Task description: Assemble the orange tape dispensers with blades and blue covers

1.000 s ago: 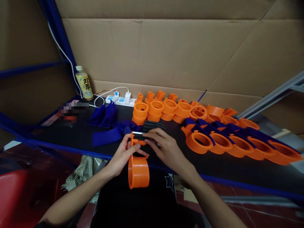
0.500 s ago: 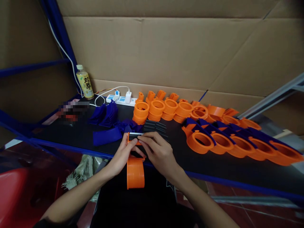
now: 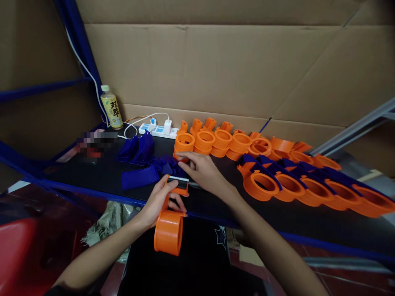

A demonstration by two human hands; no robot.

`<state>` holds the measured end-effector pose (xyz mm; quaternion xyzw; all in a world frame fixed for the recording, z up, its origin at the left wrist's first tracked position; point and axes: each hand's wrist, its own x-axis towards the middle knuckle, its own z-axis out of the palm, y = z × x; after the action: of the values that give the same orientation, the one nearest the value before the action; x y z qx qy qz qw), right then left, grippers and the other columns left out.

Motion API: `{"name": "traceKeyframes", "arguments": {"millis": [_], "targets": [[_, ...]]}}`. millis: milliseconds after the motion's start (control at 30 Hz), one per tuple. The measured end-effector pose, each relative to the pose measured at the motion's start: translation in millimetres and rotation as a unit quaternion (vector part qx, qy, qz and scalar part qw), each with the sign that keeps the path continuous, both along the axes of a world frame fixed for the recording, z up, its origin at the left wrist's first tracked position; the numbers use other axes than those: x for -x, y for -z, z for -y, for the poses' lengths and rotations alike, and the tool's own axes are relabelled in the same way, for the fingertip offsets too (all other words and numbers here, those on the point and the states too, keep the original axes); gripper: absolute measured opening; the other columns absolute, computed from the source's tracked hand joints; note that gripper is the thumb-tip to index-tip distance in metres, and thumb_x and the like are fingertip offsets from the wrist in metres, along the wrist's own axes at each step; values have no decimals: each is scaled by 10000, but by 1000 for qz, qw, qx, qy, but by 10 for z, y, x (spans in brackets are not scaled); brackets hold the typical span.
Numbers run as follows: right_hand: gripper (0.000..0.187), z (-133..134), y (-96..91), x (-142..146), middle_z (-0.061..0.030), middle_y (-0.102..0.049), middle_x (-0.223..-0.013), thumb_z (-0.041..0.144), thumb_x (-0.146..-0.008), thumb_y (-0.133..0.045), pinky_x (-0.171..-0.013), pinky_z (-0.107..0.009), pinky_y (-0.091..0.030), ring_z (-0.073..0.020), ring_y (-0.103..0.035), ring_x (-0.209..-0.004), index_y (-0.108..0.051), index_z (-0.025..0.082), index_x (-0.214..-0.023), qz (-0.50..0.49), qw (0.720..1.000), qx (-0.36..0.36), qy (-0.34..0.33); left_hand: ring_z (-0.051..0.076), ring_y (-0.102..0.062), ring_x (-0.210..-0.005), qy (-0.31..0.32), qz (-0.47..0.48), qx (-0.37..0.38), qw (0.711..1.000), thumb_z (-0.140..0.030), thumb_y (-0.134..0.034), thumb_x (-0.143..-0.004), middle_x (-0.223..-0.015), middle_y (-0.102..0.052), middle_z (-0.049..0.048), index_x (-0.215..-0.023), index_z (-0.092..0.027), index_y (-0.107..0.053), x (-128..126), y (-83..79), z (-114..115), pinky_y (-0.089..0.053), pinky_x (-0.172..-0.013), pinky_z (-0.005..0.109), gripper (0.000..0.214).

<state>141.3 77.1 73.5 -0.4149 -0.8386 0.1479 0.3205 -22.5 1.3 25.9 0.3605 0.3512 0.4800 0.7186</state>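
My left hand [image 3: 154,205] grips an orange plastic tape dispenser [image 3: 168,233] over the table's front edge. The round hub hangs below the fingers, and a toothed strip with a black piece against it lies along the top, under my thumb. My right hand [image 3: 205,169] is stretched over the table, fingers reaching left and a little apart, with nothing visible in them. Its fingertips are close to a heap of dark blue plastic pieces [image 3: 166,165] and the nearest orange dispenser stack [image 3: 184,144]. The black strips under this hand are mostly hidden.
Orange dispensers with blue pieces fitted [image 3: 262,185] line the right side. Behind them stand more orange dispensers [image 3: 240,142]. Blue pieces [image 3: 140,177] lie at left; a power strip [image 3: 158,130] and drink bottle [image 3: 111,109] stand at the back. A red stool [image 3: 18,255] is lower left.
My right hand has left the toothed end of the dispenser and moved up and away towards the blue heap. The dispenser, still in my left hand, has tilted and dropped slightly.
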Motion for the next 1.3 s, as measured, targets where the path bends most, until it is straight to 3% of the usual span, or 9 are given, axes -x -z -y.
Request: {"name": "traceKeyframes", "arguments": {"millis": [233,467,633,733,833,967,1067,1167,1300], "targets": [[407,-354,-65,277,-97,-708,-1193,298,-927,-631,-883,-346,-502,-228,-664,-1057,-623,229,-1328,103,993,0,-56,197,-672,-474,6,7,1,1000,-494,-663,-825,-799,-743,66,-968,-237,-366,7,14,-26,-537,-447,287,418],[385,-568,-15,555,-113,-740,-1033,321,-835,-748,-802,-374,-519,-286,-694,-975,-699,211,-1200,177,984,-7,-19,208,-671,-448,10,18,-7,1000,-493,-658,-826,-809,-746,75,-964,-219,-411,10,44,-38,-532,-424,298,394],[265,-609,-35,575,-88,-730,-1011,310,-815,-766,-796,-349,-503,-246,-676,-943,-742,208,-1057,163,986,-10,-19,207,-669,-458,3,22,7,1000,-496,-661,-826,-812,-747,80,-979,-220,-400,18,36,-42,-549,-444,319,410],[272,-535,-127,489,-61,-717,-1035,354,-881,-697,-804,-319,-501,-173,-660,-860,-719,218,-1115,97,995,-8,-37,194,-661,-458,-11,26,26,999,-510,-656,-827,-799,-747,78,-1008,-219,-397,18,18,-33,-573,-484,341,430],[315,-340,-187,314,-43,-714,-986,387,-915,-643,-682,-269,-521,-106,-617,-676,-687,204,-1169,-66,991,80,-79,195,-668,-469,-31,27,28,999,-532,-626,-850,-799,-746,77,-1033,-213,-415,16,14,-27,-577,-495,341,424],[350,15,-118,12,-42,-707,-979,390,-887,-670,-534,-231,-523,-77,-586,-575,-675,192,-1175,-217,943,235,-89,187,-671,-478,-55,40,18,998,-552,-598,-873,-831,-744,73,-1037,-211,-438,3,28,-26,-605,-550,387,410],[374,195,-27,-175,-38,-703,-932,375,-832,-732,-533,-227,-558,-96,-614,-636,-686,182,-1149,-302,912,272,-54,187,-680,-495,-52,40,12,998,-551,-610,-871,-858,-744,76,-1015,-209,-452,-15,32,-17,-614,-568,400,404],[364,274,20,-279,-34,-710,-939,345,-806,-762,-610,-248,-603,-105,-635,-701,-699,188,-1128,-332,902,272,-41,190,-679,-494,-55,39,14,998,-552,-610,-871,-836,-741,73,-1021,-203,-465,-26,18,-8,-614,-551,395,408],[351,368,40,-276,-63,-711,-1041,322,-793,-770,-662,-284,-630,-148,-669,-836,-712,197,-1116,-306,912,267,-57,174,-664,-472,-60,46,32,997,-556,-595,-878,-782,-739,67,-1045,-194,-472,-22,0,-3,-617,-576,388,416]]}}
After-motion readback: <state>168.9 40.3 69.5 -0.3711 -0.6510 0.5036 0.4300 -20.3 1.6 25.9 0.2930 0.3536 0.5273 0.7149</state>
